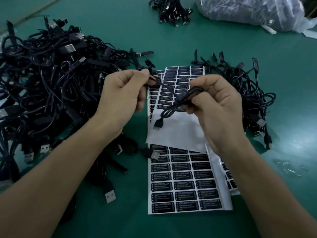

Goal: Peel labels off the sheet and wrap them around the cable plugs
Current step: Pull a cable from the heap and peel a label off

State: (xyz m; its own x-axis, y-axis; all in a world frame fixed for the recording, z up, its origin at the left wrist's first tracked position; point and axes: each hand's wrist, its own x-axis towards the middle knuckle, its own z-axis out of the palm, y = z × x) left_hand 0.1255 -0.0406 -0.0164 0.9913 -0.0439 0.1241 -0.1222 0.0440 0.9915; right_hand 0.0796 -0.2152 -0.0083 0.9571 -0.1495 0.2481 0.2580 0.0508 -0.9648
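- Nearest the camera, on the green table (111, 224), a label sheet (185, 186) lies flat with rows of black labels; a plain white stretch crosses the sheets farther up.
- Above the sheets, the left hand (123, 93) pinches one end of a black cable (171, 107) between thumb and forefinger, its other fingers curled.
- Beside it, the right hand (221, 114) pinches the cable's gathered loops between thumb and fingertips; the USB plug (157, 125) dangles over the white stretch.
- Left lies a large heap of cables (42, 74), right a smaller heap (248, 93).
- Farthest off sit a cable bundle (171, 11) and a plastic bag (248, 11).
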